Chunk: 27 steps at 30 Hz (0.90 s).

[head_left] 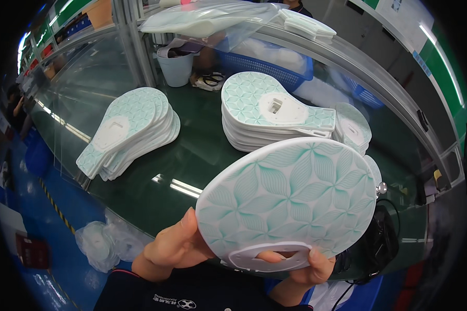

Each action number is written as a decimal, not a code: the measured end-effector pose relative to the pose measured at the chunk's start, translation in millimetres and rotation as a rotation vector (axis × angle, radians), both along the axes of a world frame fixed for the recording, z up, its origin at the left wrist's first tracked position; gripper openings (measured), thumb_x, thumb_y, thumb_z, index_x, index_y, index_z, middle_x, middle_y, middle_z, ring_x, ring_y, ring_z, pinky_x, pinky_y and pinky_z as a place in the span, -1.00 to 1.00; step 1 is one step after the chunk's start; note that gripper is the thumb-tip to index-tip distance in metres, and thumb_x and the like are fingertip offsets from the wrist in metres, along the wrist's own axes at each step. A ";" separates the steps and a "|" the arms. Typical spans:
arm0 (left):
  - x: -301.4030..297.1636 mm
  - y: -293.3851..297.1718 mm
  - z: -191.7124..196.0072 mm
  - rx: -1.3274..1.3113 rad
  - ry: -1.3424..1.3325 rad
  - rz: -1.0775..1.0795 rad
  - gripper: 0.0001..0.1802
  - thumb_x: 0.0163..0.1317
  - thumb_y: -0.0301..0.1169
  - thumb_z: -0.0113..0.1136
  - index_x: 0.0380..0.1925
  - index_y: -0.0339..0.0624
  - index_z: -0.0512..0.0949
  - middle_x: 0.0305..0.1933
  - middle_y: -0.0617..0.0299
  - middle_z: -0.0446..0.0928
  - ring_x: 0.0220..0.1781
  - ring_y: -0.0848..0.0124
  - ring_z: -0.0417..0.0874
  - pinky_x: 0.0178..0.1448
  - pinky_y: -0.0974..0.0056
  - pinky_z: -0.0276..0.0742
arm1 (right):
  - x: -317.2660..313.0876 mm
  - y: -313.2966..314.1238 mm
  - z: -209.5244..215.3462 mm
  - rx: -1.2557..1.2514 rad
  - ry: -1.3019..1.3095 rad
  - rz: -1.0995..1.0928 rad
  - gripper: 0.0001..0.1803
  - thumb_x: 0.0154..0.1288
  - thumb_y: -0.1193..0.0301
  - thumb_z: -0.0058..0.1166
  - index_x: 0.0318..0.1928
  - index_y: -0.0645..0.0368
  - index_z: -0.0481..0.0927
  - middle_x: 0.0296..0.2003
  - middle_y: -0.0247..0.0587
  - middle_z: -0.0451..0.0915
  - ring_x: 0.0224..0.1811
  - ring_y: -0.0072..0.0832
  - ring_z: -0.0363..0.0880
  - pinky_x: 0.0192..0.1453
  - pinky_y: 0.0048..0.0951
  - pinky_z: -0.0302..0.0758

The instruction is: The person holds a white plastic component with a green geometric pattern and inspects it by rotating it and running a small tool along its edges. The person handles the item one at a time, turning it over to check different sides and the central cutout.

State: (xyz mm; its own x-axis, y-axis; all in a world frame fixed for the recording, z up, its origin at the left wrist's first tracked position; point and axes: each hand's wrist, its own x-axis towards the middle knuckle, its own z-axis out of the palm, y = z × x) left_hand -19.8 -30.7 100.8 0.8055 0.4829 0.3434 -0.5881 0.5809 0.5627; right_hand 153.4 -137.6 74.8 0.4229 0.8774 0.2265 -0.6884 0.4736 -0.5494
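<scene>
Both my hands hold a white plastic panel (pixel 290 197) with a rounded end and a green leaf pattern, tilted up close in front of me. My left hand (pixel 176 243) grips its lower left edge, thumb along the rim. At the lower right, my right hand (pixel 314 267) pinches the panel beside a white oval part with an opening, through which a fingertip shows. Behind it lies a stack of similar paddle-shaped panels (pixel 249 98), patterned side up. Another such stack (pixel 135 111) leans slightly askew on the left of the green table (pixel 145 199).
A light-blue bucket (pixel 175 70) and a blue basket (pixel 264 70) of wrapped pieces stand at the back. Clear plastic bags (pixel 202 23) lie on the shelf above. A black bag-like item with a cable (pixel 381 238) sits at right. A metal post (pixel 135 46) rises behind the left stack.
</scene>
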 end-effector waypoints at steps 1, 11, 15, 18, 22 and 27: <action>-0.5 -0.6 -0.2 -0.001 -0.001 0.002 -0.42 0.19 -0.07 -0.58 0.12 -0.21 -0.17 0.18 0.09 -0.05 0.19 0.23 0.01 0.18 0.11 -0.03 | -0.1 -0.3 -0.3 0.002 0.000 -0.007 -0.45 -0.04 0.61 -0.21 0.04 0.44 0.02 -0.13 0.27 0.27 -0.19 -0.02 0.39 -0.13 -0.03 0.35; -4.1 -4.5 6.9 0.042 0.166 0.138 -0.42 0.18 -0.10 -0.43 0.10 -0.26 -0.06 0.11 0.03 0.08 0.15 0.25 0.09 0.16 0.18 0.01 | -4.9 1.7 4.2 0.005 -0.038 -0.034 -0.43 -0.07 0.62 -0.19 0.04 0.43 0.03 -0.08 0.16 0.26 -0.06 -0.08 0.30 0.00 -0.09 0.24; 1.7 23.9 29.4 0.693 0.434 0.561 -0.36 -0.03 -0.23 0.07 0.03 -0.29 0.12 -0.02 0.05 0.27 0.05 0.32 0.26 0.08 0.30 0.15 | -4.6 3.0 2.1 -0.021 -0.122 -0.031 -0.41 -0.12 0.64 -0.16 0.03 0.42 0.05 -0.05 0.10 0.24 -0.04 -0.12 0.28 0.03 -0.12 0.21; 18.3 26.3 51.3 0.475 0.473 0.628 -0.41 -0.28 -0.52 0.26 -0.13 -0.32 0.31 -0.18 0.16 0.41 -0.15 0.47 0.42 -0.10 0.45 0.31 | -10.6 3.6 3.6 -0.222 -0.156 -0.066 -0.39 -0.15 0.64 -0.13 0.03 0.41 0.07 -0.05 0.10 0.24 -0.05 -0.14 0.29 0.04 -0.13 0.18; 18.7 35.3 59.0 0.794 0.664 0.589 -0.76 -0.11 -0.43 0.17 -0.41 -0.31 0.44 -0.50 0.21 0.48 -0.45 0.56 0.48 -0.38 0.51 0.38 | -11.1 2.6 -1.0 -0.215 -0.191 -0.065 -0.39 -0.14 0.65 -0.14 0.03 0.41 0.05 -0.04 0.13 0.22 -0.03 -0.10 0.26 0.04 -0.11 0.18; 15.6 34.6 57.4 0.720 0.828 0.747 -0.72 0.10 -0.33 -0.07 -0.59 -0.34 0.47 -0.67 0.23 0.46 -0.59 0.59 0.46 -0.51 0.52 0.34 | -10.2 3.6 15.3 -0.325 0.015 0.165 -0.39 -0.11 0.67 -0.16 0.05 0.41 0.02 -0.02 0.08 0.20 0.02 -0.17 0.20 0.06 -0.21 0.15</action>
State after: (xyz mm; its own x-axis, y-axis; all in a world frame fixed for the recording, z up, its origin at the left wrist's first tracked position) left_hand -4.1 4.0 158.1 0.5217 0.8165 0.2471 0.0304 -0.3073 0.9511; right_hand 143.2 -134.1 90.2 0.2706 0.9593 -0.0810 -0.7501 0.1573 -0.6423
